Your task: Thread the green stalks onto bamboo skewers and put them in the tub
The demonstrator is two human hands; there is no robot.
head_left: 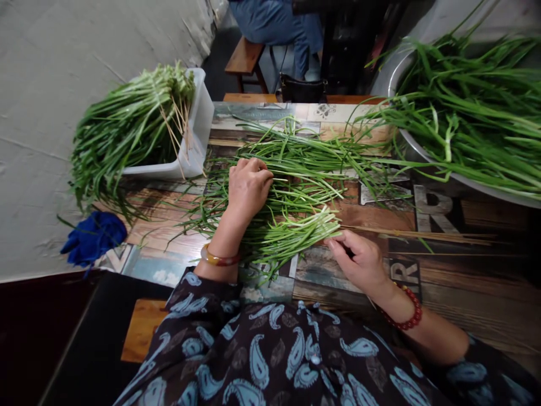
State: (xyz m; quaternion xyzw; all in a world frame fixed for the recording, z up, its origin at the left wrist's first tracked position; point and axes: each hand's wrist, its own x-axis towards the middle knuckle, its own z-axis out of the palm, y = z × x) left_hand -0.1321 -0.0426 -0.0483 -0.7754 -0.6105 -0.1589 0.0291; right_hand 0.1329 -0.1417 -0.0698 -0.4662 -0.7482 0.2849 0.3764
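Note:
My left hand (250, 189), a bangle at its wrist, is closed over the loose green stalks (296, 152) spread across the middle of the table; what its fingers grip is too small to tell. Nearer my body lies a row of stalks (296, 234) with pale ends pointing right, beside thin skewers (422, 233). My right hand (357, 259), with a red bead bracelet, is at those pale ends, thumb and finger pinched near the skewers' left tips. Whatever sits in that pinch is hard to make out.
A white bin (198, 135) at the left holds greens with skewers through their pale ends. Blue gloves (95, 237) lie at the left edge. A large metal bowl (395, 84) of long greens stands at the right. Beyond the table, a person (274, 25) sits near a wooden stool (245, 56).

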